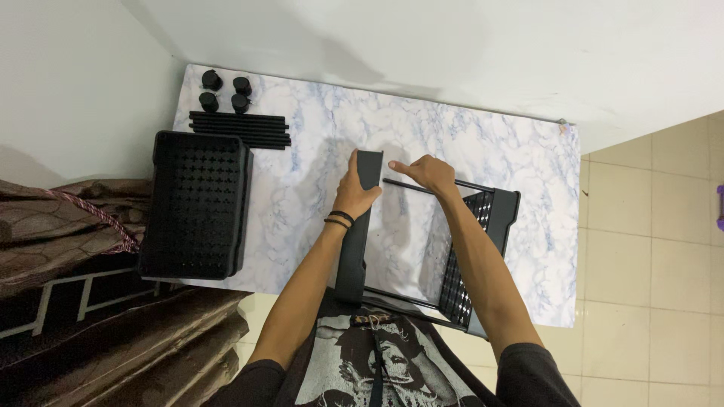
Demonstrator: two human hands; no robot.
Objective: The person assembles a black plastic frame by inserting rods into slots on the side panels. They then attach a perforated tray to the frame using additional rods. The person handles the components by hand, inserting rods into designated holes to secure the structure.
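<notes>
Rack assy on marble-pattern table (483, 143), centre-near.
L hand (354, 192) clamped on upright tray (360, 226); R hand (430, 172) pinches black rod (407, 184) at its far corner. Risk: rod misaligned w/ socket, frame racks, right tray (471, 256) tips.

A: Entry, head view. Any packages, labels, signs or screens near the hands?

B: None seen. Nothing boxed, wrapped or tagged lies by either hand, and nothing of that kind shows left, right or beyond them.

A: Printed matter anywhere?

B: Only a grey-on-black graphic on the person's shirt, below the hands at the bottom edge. That is clothing, not a label. Logged as: no packages, no labels, no signs, no screens.
</notes>
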